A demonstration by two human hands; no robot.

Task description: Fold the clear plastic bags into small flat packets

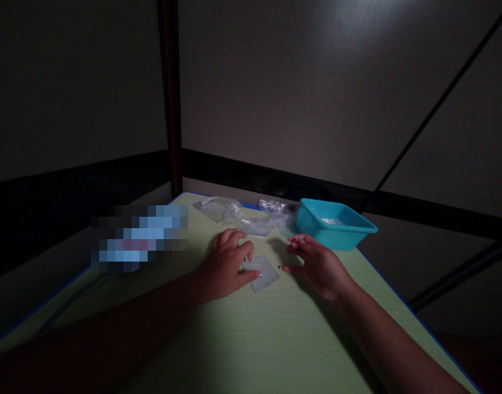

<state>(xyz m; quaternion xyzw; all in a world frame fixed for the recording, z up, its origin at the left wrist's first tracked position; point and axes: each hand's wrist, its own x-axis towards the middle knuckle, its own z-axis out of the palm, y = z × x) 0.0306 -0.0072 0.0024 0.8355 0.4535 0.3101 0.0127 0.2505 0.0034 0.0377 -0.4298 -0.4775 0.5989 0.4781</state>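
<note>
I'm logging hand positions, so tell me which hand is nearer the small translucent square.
Left. The left hand is at the left edge of the small translucent square, thumb over it; the right hand is to its right, apart from it.

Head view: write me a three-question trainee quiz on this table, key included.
1. True or false: the turquoise basin stands closer to the right hand than to the left hand.
2. Fill in: in the picture, the crumpled clear plastic lies to the ____ of the basin.
3. Which lies nearest the left hand's thumb tip? A) the basin; B) the translucent square; C) the crumpled clear plastic.

Key: 1 true; 2 left; 3 B.
</note>
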